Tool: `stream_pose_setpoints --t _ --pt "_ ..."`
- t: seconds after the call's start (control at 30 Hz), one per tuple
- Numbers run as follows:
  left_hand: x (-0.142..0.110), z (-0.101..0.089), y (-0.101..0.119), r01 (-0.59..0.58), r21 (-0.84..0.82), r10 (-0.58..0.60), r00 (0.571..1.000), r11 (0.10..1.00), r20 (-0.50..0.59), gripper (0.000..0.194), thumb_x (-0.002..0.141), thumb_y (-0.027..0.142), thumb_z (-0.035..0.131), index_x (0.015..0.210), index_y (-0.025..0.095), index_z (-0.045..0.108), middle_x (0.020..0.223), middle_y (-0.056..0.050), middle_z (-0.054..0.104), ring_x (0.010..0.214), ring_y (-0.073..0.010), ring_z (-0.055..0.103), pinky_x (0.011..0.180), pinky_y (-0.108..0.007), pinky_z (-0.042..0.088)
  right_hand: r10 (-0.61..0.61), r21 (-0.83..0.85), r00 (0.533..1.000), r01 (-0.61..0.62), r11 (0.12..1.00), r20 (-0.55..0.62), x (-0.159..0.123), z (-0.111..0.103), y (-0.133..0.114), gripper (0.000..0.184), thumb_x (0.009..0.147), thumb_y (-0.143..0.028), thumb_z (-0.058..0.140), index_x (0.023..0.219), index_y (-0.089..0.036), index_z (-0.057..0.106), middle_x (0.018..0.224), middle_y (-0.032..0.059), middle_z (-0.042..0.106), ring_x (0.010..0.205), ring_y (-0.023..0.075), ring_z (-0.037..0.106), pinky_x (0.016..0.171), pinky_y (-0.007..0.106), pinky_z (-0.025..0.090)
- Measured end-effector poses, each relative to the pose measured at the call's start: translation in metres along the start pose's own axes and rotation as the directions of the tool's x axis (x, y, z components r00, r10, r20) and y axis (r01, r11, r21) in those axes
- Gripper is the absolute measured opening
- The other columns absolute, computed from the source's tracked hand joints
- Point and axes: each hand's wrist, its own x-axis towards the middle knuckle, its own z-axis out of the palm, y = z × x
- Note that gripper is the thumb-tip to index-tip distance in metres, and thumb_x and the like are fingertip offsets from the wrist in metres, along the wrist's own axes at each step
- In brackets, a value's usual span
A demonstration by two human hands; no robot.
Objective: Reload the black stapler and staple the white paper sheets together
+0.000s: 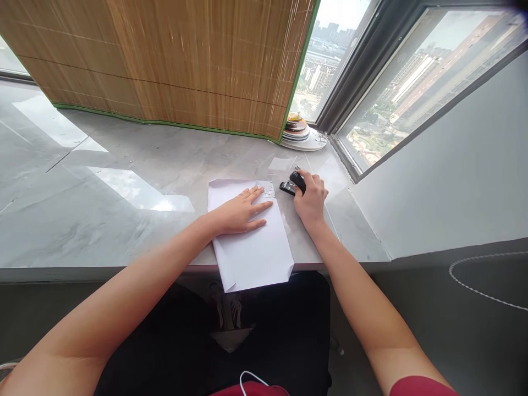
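My left hand (245, 212) lies flat with its fingers spread on a white sheet of paper (258, 253). The sheet's corners curl a little, and its near end sticks out past the front edge of the sill. At the paper's far right corner sits a patch of many small staples (266, 189), close to my left fingertips. Just right of the paper, my right hand (312, 192) grips a black stapler (297, 181). The stapler's jaws are apart, pointing left, and no paper is between them.
A marbled grey sill (103, 231) carries the paper. Behind it hangs a bamboo blind (165, 60) with green edging. Stacked plates (301, 135) stand in the corner by the window (383, 99). A white wall (445, 176) bounds the right side.
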Motion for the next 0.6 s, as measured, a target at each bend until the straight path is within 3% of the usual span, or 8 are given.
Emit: stream_pose_setpoints --t 0.17,0.27,0.4,0.47,0.53,0.57,0.6 --pt "0.0 -0.003 0.001 0.024 0.037 -0.025 1.0 0.999 0.009 0.079 0.109 0.063 0.052 0.173 0.017 0.046 0.185 -0.019 0.023 0.173 -0.0414 0.02 0.14 -0.055 0.021 0.054 -0.011 0.998 -0.055 0.998 -0.039 0.0 0.001 0.002 0.045 0.09 -0.024 0.066 0.135 -0.027 0.07 0.122 0.0145 0.072 0.113 0.038 0.062 0.097 0.058 0.052" --pt "0.002 -0.006 -0.001 0.036 0.059 -0.038 0.999 0.998 0.028 0.084 0.109 0.062 0.051 0.173 0.009 0.042 0.184 -0.024 0.025 0.172 -0.04 0.023 0.141 -0.053 0.018 0.053 0.067 0.999 -0.052 0.996 -0.007 0.001 0.0 0.006 0.042 0.086 -0.024 0.067 0.127 -0.024 0.073 0.118 0.0148 0.076 0.107 0.0362 0.066 0.095 0.055 0.055" --pt "0.006 -0.009 -0.007 0.022 0.008 -0.022 1.0 1.0 0.015 0.083 0.108 0.064 0.049 0.172 0.01 0.043 0.184 -0.022 0.027 0.172 -0.0379 0.025 0.141 -0.053 0.018 0.043 0.198 0.999 -0.039 0.98 -0.016 0.002 -0.007 -0.001 0.035 0.086 -0.02 0.063 0.118 -0.022 0.075 0.113 0.0133 0.08 0.104 0.0336 0.072 0.097 0.052 0.058" --pt "0.007 -0.012 -0.012 0.022 -0.092 -0.028 0.997 0.995 -0.067 0.075 0.112 0.06 0.039 0.17 0.012 0.046 0.184 -0.019 0.03 0.172 -0.0337 0.026 0.141 -0.052 0.02 0.045 0.234 0.996 -0.026 0.972 -0.077 0.0 -0.014 -0.014 0.034 0.089 -0.023 0.063 0.12 -0.021 0.075 0.115 0.0137 0.081 0.106 0.0337 0.073 0.098 0.052 0.059" --pt "0.006 -0.018 -0.018 0.025 -0.224 -0.081 0.965 0.974 -0.248 0.067 0.115 0.053 0.028 0.166 0.016 0.052 0.181 -0.015 0.038 0.171 -0.0293 0.031 0.14 -0.05 0.024 0.03 0.262 0.996 -0.006 0.965 -0.088 -0.004 -0.022 -0.034 0.033 0.091 -0.024 0.065 0.122 -0.022 0.074 0.116 0.0136 0.082 0.106 0.0338 0.074 0.097 0.051 0.06" --pt "0.006 -0.022 -0.022 0.021 -0.291 -0.133 0.92 0.957 -0.369 0.064 0.116 0.052 0.026 0.161 0.018 0.057 0.177 -0.014 0.045 0.168 -0.0283 0.037 0.138 -0.05 0.027 0.012 0.279 0.998 0.005 0.96 -0.057 -0.007 -0.024 -0.046 0.032 0.091 -0.023 0.066 0.121 -0.023 0.074 0.116 0.0129 0.082 0.105 0.0335 0.075 0.096 0.051 0.061" --pt "0.005 -0.025 -0.027 0.015 -0.354 -0.201 0.845 0.935 -0.495 0.062 0.116 0.052 0.026 0.152 0.02 0.064 0.17 -0.014 0.054 0.162 -0.0282 0.045 0.136 -0.049 0.032 -0.013 0.301 1.0 0.015 0.954 -0.008 -0.012 -0.025 -0.059 0.032 0.09 -0.021 0.067 0.121 -0.023 0.075 0.116 0.012 0.082 0.105 0.0331 0.076 0.095 0.049 0.061"
